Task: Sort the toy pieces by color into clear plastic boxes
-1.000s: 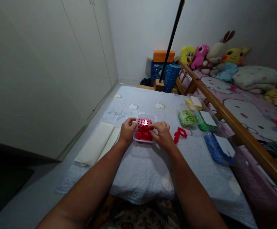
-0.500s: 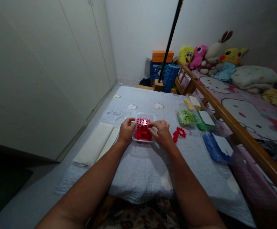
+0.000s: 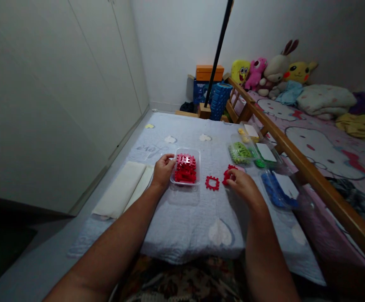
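Observation:
A clear plastic tray (image 3: 197,156) holds a stack of red interlocking square pieces (image 3: 185,167) on a pale quilted mat (image 3: 188,209). My left hand (image 3: 162,172) grips the tray's left side, fingers curled on its rim. One red square piece (image 3: 212,183) lies loose on the mat just right of the tray. My right hand (image 3: 243,186) rests further right, its fingertips pinched on another red piece (image 3: 227,174) lying on the mat.
Clear trays of green (image 3: 240,153), yellow (image 3: 247,132) and blue pieces (image 3: 275,193) line the mat's right side beside a wooden bed rail (image 3: 308,172). Folded white cloth (image 3: 122,193) lies left. A black pole (image 3: 215,54), boxes and plush toys (image 3: 273,69) stand at the back.
My right hand left the tray and moved right to the loose red piece. A red square piece now lies on the mat beside the tray. The left hand stayed on the tray.

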A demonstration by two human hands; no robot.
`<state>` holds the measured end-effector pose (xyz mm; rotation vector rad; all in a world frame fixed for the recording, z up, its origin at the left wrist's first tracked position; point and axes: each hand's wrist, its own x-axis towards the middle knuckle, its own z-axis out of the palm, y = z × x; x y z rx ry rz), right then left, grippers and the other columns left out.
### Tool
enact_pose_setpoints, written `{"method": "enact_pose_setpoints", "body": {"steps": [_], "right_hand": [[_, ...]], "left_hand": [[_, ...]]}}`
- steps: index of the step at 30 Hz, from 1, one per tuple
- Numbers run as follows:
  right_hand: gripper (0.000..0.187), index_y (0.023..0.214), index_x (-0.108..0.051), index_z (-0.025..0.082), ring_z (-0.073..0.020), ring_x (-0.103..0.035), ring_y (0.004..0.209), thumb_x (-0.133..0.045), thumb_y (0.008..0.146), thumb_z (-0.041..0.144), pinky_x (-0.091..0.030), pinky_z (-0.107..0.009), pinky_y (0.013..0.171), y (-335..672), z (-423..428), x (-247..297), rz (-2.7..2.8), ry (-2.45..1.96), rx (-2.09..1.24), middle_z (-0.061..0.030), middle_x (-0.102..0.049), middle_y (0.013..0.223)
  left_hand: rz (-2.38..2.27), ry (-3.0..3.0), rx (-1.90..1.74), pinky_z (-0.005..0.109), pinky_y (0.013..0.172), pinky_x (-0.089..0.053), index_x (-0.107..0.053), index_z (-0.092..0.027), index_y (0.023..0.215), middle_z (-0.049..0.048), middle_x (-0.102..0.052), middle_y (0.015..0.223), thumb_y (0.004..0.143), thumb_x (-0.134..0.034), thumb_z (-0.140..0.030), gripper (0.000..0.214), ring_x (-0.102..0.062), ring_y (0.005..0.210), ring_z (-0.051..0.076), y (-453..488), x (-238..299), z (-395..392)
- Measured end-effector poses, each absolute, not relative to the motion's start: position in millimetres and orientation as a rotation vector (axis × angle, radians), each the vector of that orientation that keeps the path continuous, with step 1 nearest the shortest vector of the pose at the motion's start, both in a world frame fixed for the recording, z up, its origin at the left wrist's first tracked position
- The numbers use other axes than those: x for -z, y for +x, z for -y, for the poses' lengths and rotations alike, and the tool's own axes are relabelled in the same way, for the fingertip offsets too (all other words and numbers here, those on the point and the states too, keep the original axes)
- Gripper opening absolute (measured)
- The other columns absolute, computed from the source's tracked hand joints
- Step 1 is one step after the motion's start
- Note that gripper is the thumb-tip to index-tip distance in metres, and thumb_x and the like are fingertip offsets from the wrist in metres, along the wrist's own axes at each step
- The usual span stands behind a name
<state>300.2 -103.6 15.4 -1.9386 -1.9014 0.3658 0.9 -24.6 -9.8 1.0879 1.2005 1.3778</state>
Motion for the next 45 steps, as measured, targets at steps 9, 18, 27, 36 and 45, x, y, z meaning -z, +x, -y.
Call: {"method": "enact_pose_setpoints", "body": {"steps": [9,18,27,36,45], "right_hand": [[0.015,0.095,-0.068,0.019,-0.021,-0.063,0.088,-0.06,0.082,0.016,-0.042,-0.03,0.078,291,108,-4,1.969,-1.956,-0.273,-0.0074,-0.07,0.095],[0.023,0.098,-0.067,0.02,-0.0187,-0.059,0.077,-0.06,0.077,0.014,-0.042,-0.029,0.071,286,109,-7,1.832,-1.934,-0.298,-0.004,-0.068,0.085],[0.023,0.104,-0.071,0.021,-0.018,-0.064,0.088,-0.062,0.085,0.011,-0.049,-0.03,0.081,222,97,-44,1.958,-1.398,-0.552,-0.0053,-0.07,0.1],[0.037,0.116,-0.073,0.019,-0.0259,-0.06,0.104,-0.059,0.086,0.004,-0.049,-0.042,0.098,189,87,-32,2.112,-1.491,-0.319,-0.0114,-0.068,0.109],[0.031,0.111,-0.073,0.018,-0.0217,-0.065,0.093,-0.052,0.09,0.01,-0.049,-0.033,0.091,236,93,-27,1.887,-1.741,-0.228,-0.0092,-0.068,0.102]], "left_hand": [[-1.171,1.067,-1.376,0.022,0.051,-0.031,-0.066,-0.017,0.095,-0.0083,-0.048,0.059,0.068,-0.072,-0.038,0.035,-0.041,0.051,0.009,1,13,25],[-1.166,1.081,-1.377,0.022,0.051,-0.031,-0.066,-0.017,0.095,-0.0083,-0.047,0.058,0.071,-0.071,-0.035,0.031,-0.04,0.052,0.009,0,16,22],[-1.178,1.1,-1.379,0.022,0.05,-0.031,-0.067,-0.016,0.094,-0.008,-0.048,0.058,0.07,-0.07,-0.037,0.032,-0.04,0.051,0.009,0,17,22],[-1.169,1.087,-1.388,0.022,0.05,-0.031,-0.067,-0.016,0.094,-0.0086,-0.046,0.057,0.069,-0.072,-0.037,0.033,-0.041,0.051,0.01,0,16,23],[-1.164,1.085,-1.377,0.022,0.051,-0.032,-0.066,-0.017,0.094,-0.0082,-0.048,0.057,0.069,-0.071,-0.038,0.033,-0.043,0.051,0.01,1,12,24]]}}
